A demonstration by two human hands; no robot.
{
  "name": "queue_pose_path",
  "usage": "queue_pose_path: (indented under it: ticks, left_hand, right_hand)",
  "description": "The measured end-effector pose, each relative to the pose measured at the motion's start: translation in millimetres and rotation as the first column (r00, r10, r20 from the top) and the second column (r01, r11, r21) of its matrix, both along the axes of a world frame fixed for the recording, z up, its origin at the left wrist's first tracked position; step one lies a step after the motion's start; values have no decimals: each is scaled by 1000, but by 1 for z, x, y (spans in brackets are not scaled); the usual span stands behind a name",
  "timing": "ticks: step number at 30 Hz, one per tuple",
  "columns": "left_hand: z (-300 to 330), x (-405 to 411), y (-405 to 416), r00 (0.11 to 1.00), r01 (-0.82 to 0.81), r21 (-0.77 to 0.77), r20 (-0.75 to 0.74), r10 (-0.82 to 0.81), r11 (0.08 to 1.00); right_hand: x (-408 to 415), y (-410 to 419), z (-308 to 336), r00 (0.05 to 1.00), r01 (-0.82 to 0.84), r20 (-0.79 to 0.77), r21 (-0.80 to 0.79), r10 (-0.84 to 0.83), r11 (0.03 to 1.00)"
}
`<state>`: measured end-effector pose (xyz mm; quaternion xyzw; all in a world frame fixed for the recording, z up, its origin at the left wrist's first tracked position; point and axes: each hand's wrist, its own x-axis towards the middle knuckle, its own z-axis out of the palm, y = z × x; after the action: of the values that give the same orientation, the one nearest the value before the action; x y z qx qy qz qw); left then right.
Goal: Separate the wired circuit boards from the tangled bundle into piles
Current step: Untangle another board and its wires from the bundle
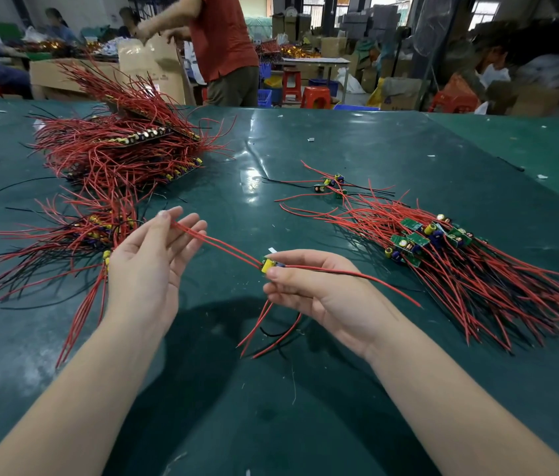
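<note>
Wired circuit board (272, 263) pinched in right hand (319, 290), leads draped over left hand (154, 255), fingers relaxed. Sorted pile (442, 249) at right; tangled bundle (75, 235) left unsorted.

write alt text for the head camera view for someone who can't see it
A person's right hand pinches a small circuit board above a green table, its red wires running to the left hand's loosely open fingers. Wired boards lie in a tangled bundle at left and a sorted pile at right.
</note>
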<state>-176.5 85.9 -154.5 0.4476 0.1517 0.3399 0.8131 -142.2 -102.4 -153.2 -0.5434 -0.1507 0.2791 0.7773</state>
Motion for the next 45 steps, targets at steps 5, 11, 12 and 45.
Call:
queue_pose_path:
  ticks: [5, 11, 12, 45]
  left_hand:
    - [2, -1, 2, 999, -45, -2, -17, 45, 999]
    - [1, -2, -1, 999, -43, 29, -19, 43, 999]
    - [1, -2, 0, 999, -36, 29, -16, 36, 999]
    - [-6, -4, -20, 880, 470, 127, -142, -453, 873]
  right_hand:
    - [0, -1, 1, 1000, -18, 9, -5, 18, 1000]
    - [0, -1, 1, 1000, -27, 8, -9, 27, 1000]
    - [0, -1, 0, 1000, -24, 7, -6, 24, 1000]
    - [2, 4, -9, 980, 138, 146, 9, -138, 990]
